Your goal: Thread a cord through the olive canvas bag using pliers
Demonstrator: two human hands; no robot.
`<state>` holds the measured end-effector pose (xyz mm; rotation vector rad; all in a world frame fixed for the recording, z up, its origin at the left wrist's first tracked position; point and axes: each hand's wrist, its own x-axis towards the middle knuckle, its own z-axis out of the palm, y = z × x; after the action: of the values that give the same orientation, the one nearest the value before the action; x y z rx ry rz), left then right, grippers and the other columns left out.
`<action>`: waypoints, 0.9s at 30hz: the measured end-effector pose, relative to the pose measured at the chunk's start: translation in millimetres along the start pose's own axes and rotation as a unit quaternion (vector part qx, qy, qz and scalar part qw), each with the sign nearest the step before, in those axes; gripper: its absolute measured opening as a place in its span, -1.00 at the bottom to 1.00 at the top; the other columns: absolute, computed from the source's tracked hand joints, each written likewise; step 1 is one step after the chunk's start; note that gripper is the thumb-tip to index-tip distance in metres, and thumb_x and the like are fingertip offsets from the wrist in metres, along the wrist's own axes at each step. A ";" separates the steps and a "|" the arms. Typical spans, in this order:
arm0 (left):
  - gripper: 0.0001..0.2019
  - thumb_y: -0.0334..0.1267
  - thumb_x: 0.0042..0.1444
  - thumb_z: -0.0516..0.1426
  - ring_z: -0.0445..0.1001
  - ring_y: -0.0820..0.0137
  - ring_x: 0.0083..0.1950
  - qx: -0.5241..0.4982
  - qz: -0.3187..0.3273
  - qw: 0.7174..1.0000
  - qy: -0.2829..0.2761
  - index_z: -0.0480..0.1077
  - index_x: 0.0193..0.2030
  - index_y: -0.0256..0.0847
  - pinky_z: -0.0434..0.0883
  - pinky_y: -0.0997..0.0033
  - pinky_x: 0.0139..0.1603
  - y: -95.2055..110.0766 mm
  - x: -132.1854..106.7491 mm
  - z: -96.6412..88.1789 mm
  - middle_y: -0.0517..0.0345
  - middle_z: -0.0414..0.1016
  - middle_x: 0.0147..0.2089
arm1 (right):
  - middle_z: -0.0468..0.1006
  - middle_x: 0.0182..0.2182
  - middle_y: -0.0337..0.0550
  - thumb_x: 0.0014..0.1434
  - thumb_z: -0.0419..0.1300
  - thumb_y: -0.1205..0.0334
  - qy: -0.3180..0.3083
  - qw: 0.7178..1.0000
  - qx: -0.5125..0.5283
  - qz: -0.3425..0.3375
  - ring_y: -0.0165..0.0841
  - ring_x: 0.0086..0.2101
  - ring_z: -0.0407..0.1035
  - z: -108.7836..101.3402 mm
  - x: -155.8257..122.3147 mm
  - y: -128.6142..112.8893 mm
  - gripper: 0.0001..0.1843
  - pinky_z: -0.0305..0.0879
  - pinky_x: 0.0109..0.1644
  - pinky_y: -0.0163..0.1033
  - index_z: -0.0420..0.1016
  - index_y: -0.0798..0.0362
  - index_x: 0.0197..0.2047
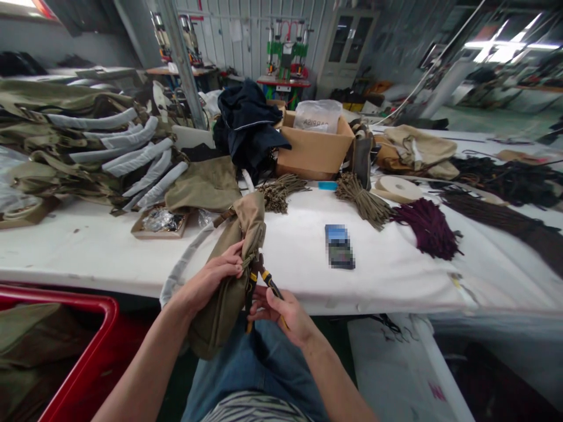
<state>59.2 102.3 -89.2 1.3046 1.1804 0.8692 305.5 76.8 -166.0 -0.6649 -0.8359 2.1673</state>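
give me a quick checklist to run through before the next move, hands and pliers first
1. Left hand on the olive bag: ok, fingers lie over its edge.
2. Right hand holding the pliers: ok, yellow-and-black handles spread apart.
3. What the pliers' jaws grip: cannot tell, too small to make out.
4. Bag fully supported by the white table: not ok, its lower end extends past the front edge.
5. Phone away from both hands: ok, it lies apart.

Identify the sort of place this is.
Probably a bag workshop: piled olive bags with wrapped handles, cord bundles on the white table, and a green machine near the back wall.
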 end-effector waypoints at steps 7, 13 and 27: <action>-0.79 -0.13 0.31 0.25 0.29 -0.14 0.69 -0.016 -0.002 1.000 0.015 0.56 -0.35 -0.09 0.22 -0.05 0.74 2.5 1.0 6.7 0.33 0.20 0.80 | 0.69 -0.10 0.00 0.28 0.57 -0.35 0.018 1.000 -0.002 0.004 -0.27 -0.18 0.59 0.6 10.4 -2.5 -0.30 0.69 0.02 -0.04 0.77 0.17 0.08; -0.79 -0.12 0.30 0.23 0.29 -0.13 0.69 -0.013 0.001 1.000 0.014 0.57 -0.35 -0.08 0.22 -0.02 0.74 1.1 1.3 10.1 0.26 0.32 0.75 | 0.68 -0.19 -0.02 0.31 0.50 -0.45 0.033 0.997 -0.073 -0.009 -0.25 -0.21 0.55 2.5 11.8 -3.5 -0.24 0.56 -0.04 -0.09 0.75 0.16 0.07; -0.77 -0.05 0.32 0.23 0.27 -0.14 0.71 0.010 0.002 1.000 0.011 0.67 -0.25 -0.07 0.19 -0.02 0.77 -3.6 0.7 12.4 0.31 0.26 0.78 | 0.76 -0.02 -0.02 0.41 0.46 -0.36 -0.040 0.998 0.033 0.021 -0.19 -0.07 0.61 -10.5 7.5 5.6 -0.33 0.51 0.17 -0.06 0.69 0.05 0.22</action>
<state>70.7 99.4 -94.3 1.3177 1.2069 0.8782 305.5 83.3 -178.5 -0.5700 -0.7943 2.2613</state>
